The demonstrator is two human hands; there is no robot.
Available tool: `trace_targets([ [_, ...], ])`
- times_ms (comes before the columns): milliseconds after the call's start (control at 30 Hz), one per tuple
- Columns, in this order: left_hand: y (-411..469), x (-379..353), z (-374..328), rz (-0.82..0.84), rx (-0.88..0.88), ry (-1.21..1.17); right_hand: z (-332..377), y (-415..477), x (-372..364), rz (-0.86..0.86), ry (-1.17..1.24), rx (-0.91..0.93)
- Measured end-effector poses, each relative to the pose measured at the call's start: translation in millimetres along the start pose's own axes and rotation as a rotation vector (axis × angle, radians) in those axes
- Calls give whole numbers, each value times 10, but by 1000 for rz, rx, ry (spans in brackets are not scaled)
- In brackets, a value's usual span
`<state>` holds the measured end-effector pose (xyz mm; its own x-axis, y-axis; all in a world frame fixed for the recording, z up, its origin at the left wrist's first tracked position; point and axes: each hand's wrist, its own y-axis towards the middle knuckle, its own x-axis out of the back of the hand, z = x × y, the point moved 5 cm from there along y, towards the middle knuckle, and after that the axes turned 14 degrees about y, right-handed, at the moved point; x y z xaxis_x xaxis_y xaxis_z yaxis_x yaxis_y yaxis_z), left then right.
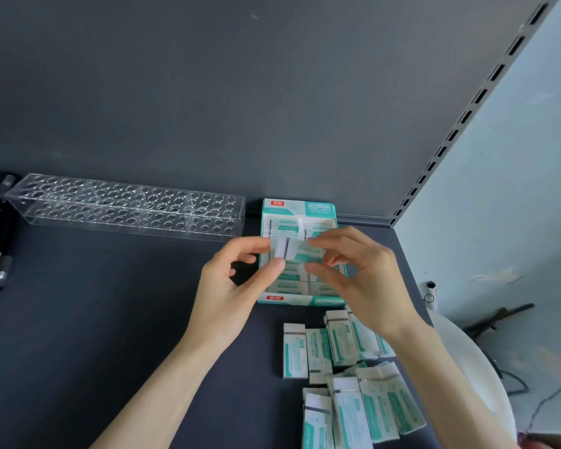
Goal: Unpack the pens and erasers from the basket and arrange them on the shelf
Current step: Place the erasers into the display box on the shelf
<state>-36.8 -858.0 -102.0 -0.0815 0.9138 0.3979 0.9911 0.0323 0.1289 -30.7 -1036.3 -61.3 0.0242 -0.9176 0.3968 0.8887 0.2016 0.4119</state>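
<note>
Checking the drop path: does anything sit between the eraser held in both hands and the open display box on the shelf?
Nothing visible does. The eraser, pinched by the left hand and right hand, is directly over the display box, whose visible rows hold packed erasers; a free slot cannot be seen.

Single head view: looks forward-down, close over dark shelf [110, 319], facing its back panel [240, 92].

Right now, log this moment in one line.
left grip: pinching eraser | right grip: pinching same eraser | position: over display box | loose erasers: on shelf
</note>
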Motion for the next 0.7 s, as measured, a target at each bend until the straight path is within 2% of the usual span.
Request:
trace_targets([
  [67, -17, -8, 61, 16, 34, 121, -102, 87, 122, -42, -163, -4],
  [167, -51, -106, 138, 153, 99, 210, -270, 186, 230, -43, -390, -72],
  [267, -58, -158, 87, 172, 12, 315, -370, 271, 214, -5, -524, -102],
  [500, -44, -158, 113, 125, 16, 300, -497, 403, 52, 78, -667, -119],
  [700, -39, -155, 111, 113, 24, 297, -530, 462, -12, 106, -642, -110],
])
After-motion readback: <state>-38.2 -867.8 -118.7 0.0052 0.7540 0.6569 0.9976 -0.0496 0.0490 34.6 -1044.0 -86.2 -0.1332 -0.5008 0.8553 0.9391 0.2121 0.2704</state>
